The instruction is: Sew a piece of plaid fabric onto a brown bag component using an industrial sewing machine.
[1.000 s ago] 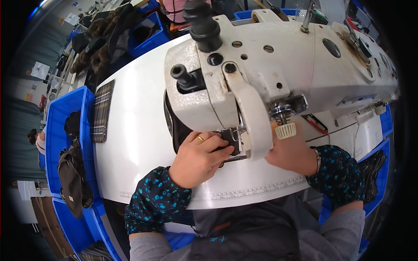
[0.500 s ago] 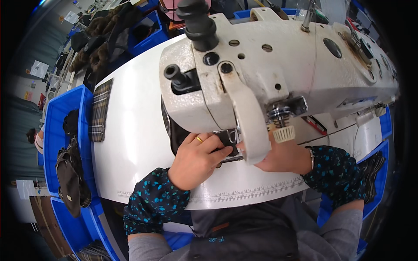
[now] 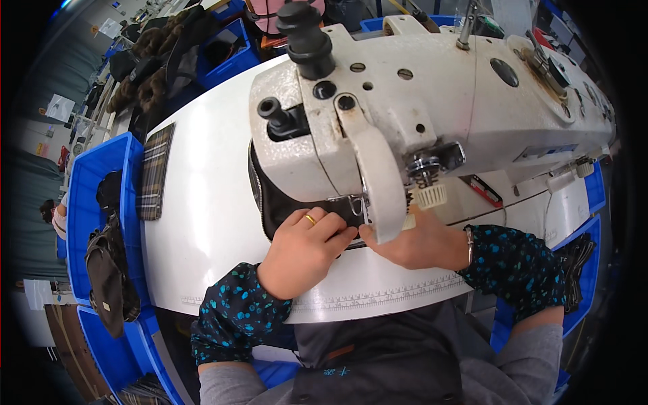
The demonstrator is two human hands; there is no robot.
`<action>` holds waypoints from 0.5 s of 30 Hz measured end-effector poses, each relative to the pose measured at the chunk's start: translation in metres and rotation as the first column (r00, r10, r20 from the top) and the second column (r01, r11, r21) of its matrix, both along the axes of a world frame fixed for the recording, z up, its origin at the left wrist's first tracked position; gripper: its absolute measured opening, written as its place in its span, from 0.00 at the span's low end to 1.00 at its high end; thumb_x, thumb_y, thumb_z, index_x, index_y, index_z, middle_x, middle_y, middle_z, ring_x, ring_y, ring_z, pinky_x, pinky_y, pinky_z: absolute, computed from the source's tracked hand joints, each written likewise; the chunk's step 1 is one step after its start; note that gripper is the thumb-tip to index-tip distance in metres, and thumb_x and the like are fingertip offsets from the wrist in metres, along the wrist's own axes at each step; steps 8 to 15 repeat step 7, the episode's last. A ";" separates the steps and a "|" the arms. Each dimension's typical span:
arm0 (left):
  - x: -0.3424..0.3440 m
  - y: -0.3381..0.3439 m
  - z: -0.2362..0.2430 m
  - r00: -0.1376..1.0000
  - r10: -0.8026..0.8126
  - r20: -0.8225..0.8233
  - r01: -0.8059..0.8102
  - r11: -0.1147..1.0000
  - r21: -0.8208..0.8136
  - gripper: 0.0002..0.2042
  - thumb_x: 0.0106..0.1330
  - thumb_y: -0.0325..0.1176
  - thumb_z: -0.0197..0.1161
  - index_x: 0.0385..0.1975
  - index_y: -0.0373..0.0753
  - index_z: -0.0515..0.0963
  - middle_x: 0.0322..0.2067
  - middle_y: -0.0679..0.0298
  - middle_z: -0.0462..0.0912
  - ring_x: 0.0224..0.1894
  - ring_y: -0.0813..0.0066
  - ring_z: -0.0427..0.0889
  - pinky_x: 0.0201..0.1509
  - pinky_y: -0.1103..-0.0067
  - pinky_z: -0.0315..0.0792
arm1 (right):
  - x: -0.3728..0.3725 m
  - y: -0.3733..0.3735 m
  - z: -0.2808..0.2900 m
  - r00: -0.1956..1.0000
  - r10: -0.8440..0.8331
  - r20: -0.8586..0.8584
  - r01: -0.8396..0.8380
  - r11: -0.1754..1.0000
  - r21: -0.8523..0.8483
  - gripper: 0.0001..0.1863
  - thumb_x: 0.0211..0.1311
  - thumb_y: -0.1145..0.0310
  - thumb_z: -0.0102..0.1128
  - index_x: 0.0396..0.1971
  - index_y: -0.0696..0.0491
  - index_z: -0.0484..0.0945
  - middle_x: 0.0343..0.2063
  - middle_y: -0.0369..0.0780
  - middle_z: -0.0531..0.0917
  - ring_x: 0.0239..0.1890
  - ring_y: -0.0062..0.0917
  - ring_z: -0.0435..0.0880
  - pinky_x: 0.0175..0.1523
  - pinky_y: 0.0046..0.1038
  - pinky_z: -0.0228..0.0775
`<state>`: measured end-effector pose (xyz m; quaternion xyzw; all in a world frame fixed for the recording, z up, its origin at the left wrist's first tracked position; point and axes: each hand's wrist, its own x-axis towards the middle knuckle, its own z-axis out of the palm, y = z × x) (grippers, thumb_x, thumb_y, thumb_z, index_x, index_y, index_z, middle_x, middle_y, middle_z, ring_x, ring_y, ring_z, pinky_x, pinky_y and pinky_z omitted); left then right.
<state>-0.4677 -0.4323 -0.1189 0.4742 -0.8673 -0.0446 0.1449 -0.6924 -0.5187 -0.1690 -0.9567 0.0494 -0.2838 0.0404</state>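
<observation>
A black fabric piece with a zipper (image 3: 270, 204) lies under the head of a white sewing machine (image 3: 304, 162). My left hand (image 3: 304, 251), a gold ring on one finger, is closed on the near edge of this piece, its bent fingers pressed together beside the needle area. From the other side my right hand (image 3: 422, 241) reaches in, its thumb tip at the fabric's edge close to my left fingertips. The machine's curved white lever guard (image 3: 381, 182) covers part of the right fingers. Most of the fabric is hidden beneath the machine head.
A folded plaid cloth (image 3: 155, 172) lies at the table's left edge. Blue bins (image 3: 77, 223) holding dark cloth flank the table. Right of the machine's needle end rests a red-and-black tool (image 3: 484, 192). A printed ruler strip (image 3: 378, 295) runs along the front edge.
My right hand has shifted slightly left, and its thumb now shows beside the lever guard. My left hand stays nearly in place. The whole machine appears slightly further left in view.
</observation>
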 end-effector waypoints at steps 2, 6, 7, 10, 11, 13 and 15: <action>-0.003 0.003 0.000 1.000 0.009 0.015 -0.008 1.000 -0.019 0.16 0.54 0.29 0.63 0.44 0.40 0.85 0.39 0.67 0.79 0.43 0.69 0.78 0.52 0.72 0.73 | -0.001 0.002 0.004 1.000 0.005 -0.023 -0.006 1.000 -0.022 0.16 0.52 0.70 0.62 0.41 0.60 0.83 0.18 0.35 0.77 0.16 0.26 0.79 0.22 0.29 0.68; -0.006 0.004 0.002 0.998 0.007 0.061 -0.002 0.997 -0.077 0.16 0.55 0.29 0.61 0.45 0.39 0.84 0.43 0.67 0.79 0.46 0.70 0.76 0.54 0.74 0.72 | -0.005 0.007 0.011 0.995 -0.005 -0.099 0.004 1.000 -0.005 0.16 0.52 0.71 0.62 0.41 0.61 0.83 0.20 0.35 0.79 0.17 0.27 0.81 0.22 0.29 0.71; -0.005 0.005 0.001 0.998 0.005 0.068 -0.001 0.998 -0.061 0.17 0.56 0.29 0.61 0.46 0.40 0.84 0.43 0.67 0.79 0.47 0.69 0.76 0.55 0.73 0.72 | -0.006 0.007 0.014 0.993 -0.003 -0.118 0.005 1.000 0.013 0.16 0.51 0.71 0.63 0.41 0.61 0.83 0.22 0.35 0.80 0.18 0.27 0.82 0.23 0.29 0.71; -0.005 0.005 0.001 0.998 0.005 0.068 -0.001 0.998 -0.061 0.17 0.56 0.29 0.61 0.46 0.40 0.84 0.43 0.67 0.79 0.47 0.69 0.76 0.55 0.73 0.72 | -0.006 0.007 0.014 0.993 -0.003 -0.118 0.005 1.000 0.013 0.16 0.51 0.71 0.63 0.41 0.61 0.83 0.22 0.35 0.80 0.18 0.27 0.82 0.23 0.29 0.71; -0.005 0.005 0.001 0.998 0.005 0.068 -0.001 0.998 -0.061 0.17 0.56 0.29 0.61 0.46 0.40 0.84 0.43 0.67 0.79 0.47 0.69 0.76 0.55 0.73 0.72 | -0.006 0.007 0.014 0.993 -0.003 -0.118 0.005 1.000 0.013 0.16 0.51 0.71 0.63 0.41 0.61 0.83 0.22 0.35 0.80 0.18 0.27 0.82 0.23 0.29 0.71; -0.005 0.005 0.001 0.998 0.005 0.068 -0.001 0.998 -0.061 0.17 0.56 0.29 0.61 0.46 0.40 0.84 0.43 0.67 0.79 0.47 0.69 0.76 0.55 0.73 0.72 | -0.006 0.007 0.014 0.993 -0.003 -0.118 0.005 1.000 0.013 0.16 0.51 0.71 0.63 0.41 0.61 0.83 0.22 0.35 0.80 0.18 0.27 0.82 0.23 0.29 0.71; -0.005 0.005 0.001 0.998 0.005 0.068 -0.001 0.998 -0.061 0.17 0.56 0.29 0.61 0.46 0.40 0.84 0.43 0.67 0.79 0.47 0.69 0.76 0.55 0.73 0.72 | -0.006 0.007 0.014 0.993 -0.003 -0.118 0.005 1.000 0.013 0.16 0.51 0.71 0.63 0.41 0.61 0.83 0.22 0.35 0.80 0.18 0.27 0.82 0.23 0.29 0.71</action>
